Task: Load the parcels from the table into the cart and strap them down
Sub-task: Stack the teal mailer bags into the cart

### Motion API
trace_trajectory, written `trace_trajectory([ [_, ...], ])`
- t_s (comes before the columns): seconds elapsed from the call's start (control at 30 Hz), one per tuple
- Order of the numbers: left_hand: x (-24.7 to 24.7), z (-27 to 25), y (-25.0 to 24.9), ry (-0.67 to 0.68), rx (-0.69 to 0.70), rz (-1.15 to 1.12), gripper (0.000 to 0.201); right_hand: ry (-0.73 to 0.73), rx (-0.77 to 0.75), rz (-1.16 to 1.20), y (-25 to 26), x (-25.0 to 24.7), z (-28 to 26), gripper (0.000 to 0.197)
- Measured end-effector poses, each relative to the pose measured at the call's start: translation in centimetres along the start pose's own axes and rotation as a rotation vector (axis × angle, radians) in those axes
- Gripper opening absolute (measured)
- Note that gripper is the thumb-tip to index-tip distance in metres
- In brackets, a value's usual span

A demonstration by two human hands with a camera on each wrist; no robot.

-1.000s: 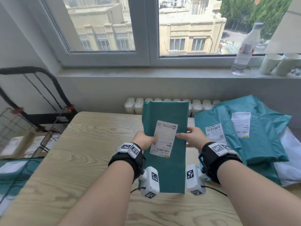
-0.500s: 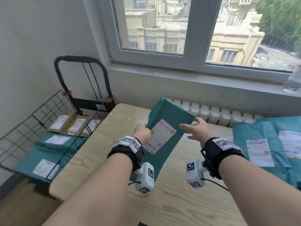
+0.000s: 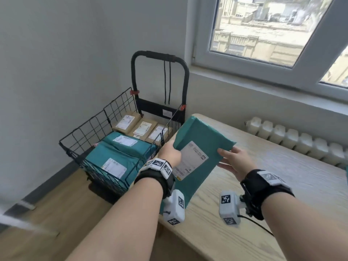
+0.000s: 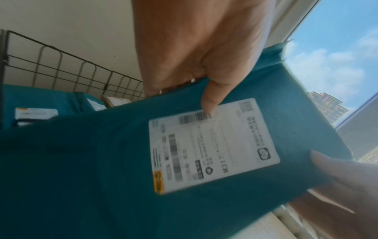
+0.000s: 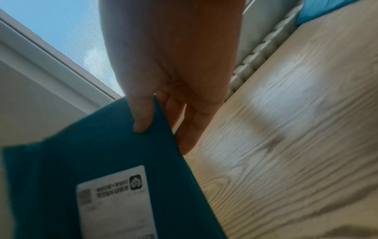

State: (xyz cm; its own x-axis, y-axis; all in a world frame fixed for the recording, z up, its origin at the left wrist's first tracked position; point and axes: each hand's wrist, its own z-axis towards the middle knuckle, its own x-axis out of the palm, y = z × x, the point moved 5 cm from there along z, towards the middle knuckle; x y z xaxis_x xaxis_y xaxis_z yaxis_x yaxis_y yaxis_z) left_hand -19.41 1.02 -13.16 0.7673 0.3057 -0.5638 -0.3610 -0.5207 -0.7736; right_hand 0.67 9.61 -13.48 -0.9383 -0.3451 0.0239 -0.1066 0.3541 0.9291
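- Parcel (image 3: 202,146), teal, with a white label (image 3: 190,160) facing up at me, is off the tabletop (image 3: 282,185) and tilted, over the tabletop's left edge beside the cart (image 3: 113,147).
- My left hand (image 3: 170,152) has a grip on the parcel's left edge: in the left wrist view the thumb (image 4: 212,95) lies on top, its tip on the label's barcode, and the other fingers are tucked out of sight under the parcel.
- My right hand (image 3: 232,162) takes the parcel's right edge; in the right wrist view the thumb (image 5: 143,116) presses on top and the fingers (image 5: 190,129) run fairly straight beneath it, so it is a pinching grip.
- The cart is a black wire basket with a black looped handle (image 3: 160,59), standing on the floor against the wall just left of the tabletop.
- Two teal parcels (image 3: 120,153) lie at the cart's near end, one partly on the other, labels up.
- Three brown boxes (image 3: 141,127) sit side by side at the cart's far end, below the handle.
- Two dark cords (image 3: 167,81) hang from the top of the handle.
- A white radiator (image 3: 291,138) runs along the tabletop's far edge under the window (image 3: 263,34).
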Motion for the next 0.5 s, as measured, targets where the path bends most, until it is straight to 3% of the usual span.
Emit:
trace_trajectory([
  [0.2, -6.5, 1.1, 4.5, -0.125, -0.045, -0.033, 0.043, -0.074, -0.034, 0.149, 0.3, 6.8, 0.6, 0.021],
  [0.5, -10.8, 5.1, 9.0, -0.108, -0.065, 0.013, 0.026, -0.353, 0.013, 0.343, 0.0, 10.6, 4.5, 0.027],
])
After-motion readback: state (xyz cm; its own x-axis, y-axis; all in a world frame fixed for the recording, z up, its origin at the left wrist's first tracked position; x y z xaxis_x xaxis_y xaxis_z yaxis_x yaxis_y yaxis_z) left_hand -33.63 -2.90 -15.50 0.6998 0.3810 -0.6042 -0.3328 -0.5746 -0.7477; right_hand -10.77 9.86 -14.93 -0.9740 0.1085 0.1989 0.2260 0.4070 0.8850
